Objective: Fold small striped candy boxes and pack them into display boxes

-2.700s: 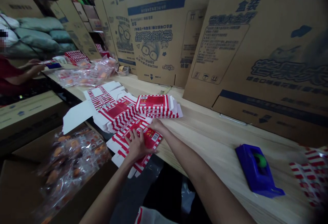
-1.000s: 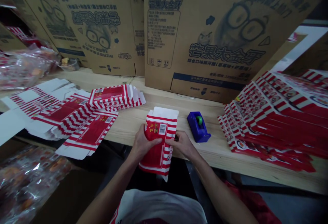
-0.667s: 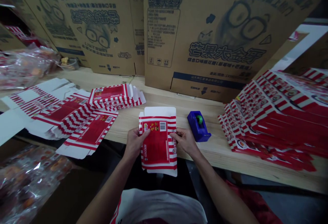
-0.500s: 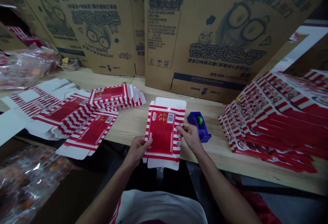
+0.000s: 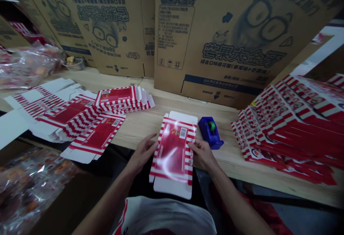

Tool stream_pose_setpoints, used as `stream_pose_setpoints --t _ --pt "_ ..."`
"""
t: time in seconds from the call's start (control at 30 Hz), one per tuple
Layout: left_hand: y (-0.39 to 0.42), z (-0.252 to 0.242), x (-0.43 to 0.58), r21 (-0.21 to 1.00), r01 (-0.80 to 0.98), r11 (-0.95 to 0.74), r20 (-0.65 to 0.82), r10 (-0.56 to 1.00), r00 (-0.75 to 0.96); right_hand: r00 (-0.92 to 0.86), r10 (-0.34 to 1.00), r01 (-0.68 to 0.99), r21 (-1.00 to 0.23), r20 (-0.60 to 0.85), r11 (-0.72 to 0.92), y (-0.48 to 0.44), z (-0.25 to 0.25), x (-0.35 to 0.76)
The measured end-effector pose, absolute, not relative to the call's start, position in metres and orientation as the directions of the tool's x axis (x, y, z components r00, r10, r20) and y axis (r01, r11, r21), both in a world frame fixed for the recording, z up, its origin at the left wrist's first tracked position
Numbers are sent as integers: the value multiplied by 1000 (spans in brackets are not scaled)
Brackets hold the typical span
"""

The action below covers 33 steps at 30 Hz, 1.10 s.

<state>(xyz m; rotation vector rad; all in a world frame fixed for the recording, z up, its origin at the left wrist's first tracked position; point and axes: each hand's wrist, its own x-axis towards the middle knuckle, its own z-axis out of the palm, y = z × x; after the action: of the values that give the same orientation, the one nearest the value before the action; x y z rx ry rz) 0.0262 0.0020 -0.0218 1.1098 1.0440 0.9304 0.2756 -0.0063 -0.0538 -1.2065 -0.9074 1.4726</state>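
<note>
A red-and-white striped carton (image 5: 172, 152), flattened with its white end flaps sticking out, is in front of me at the bench edge. Glare crosses its red panel. My right hand (image 5: 202, 152) pinches its right edge between thumb and fingers. Beside the left edge is my left hand (image 5: 143, 152), its fingers apart and no longer gripping; whether a fingertip touches the carton I cannot tell. Just right of the carton stands a blue tape dispenser (image 5: 211, 133) with a green roll core.
Flat striped cartons (image 5: 98, 138) lie overlapping at left, beside a small carton stack (image 5: 118, 97). Many cartons are piled (image 5: 285, 131) at right. Large cardboard boxes (image 5: 223, 41) line the back. Bagged sweets (image 5: 29, 188) fill a box at lower left. A clear tub (image 5: 74, 64) stands farther back.
The carton has come lower and closer to me, and its face now catches glare. My left hand has let go of its left edge and spread its fingers; my right hand keeps its pinch.
</note>
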Motion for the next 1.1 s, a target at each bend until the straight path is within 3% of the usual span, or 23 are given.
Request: stream_pose_setpoints --t 0.13,0.2,0.3,0.4,0.6,0.73,0.83,0.93,1.1 --pt "11 -30 31 934 -280 220 -147 955 259 -269 902 -166 -906 -338 -389 -38 -62 273" --pt "7 -39 33 926 -309 218 -135 954 267 -298 893 -159 -905 -337 -395 -46 -65 273" --pt "-2 -52 33 924 -309 225 -125 942 312 -115 966 -214 -944 -232 -252 -44 -66 276" --pt "-9 -59 28 916 -316 247 -116 918 379 52 992 -162 -981 -113 -103 -34 -67 278" --pt "-2 -62 28 948 -162 274 -219 931 293 80 995 124 -991 61 51 -26 -75 279" --pt "10 -59 34 947 -153 283 -255 950 181 48 998 -9 -999 37 38 -24 -78 279" --pt "17 -58 34 936 -152 317 -272 927 258 -52 997 -127 -990 -62 -68 -21 -78 282" --pt "21 -60 29 963 -52 264 -231 911 343 -120 991 -45 -997 -52 -58 -22 -78 284" --pt "16 -62 23 994 89 70 -96 934 344 -98 993 82 -993 71 79 -32 -77 282"
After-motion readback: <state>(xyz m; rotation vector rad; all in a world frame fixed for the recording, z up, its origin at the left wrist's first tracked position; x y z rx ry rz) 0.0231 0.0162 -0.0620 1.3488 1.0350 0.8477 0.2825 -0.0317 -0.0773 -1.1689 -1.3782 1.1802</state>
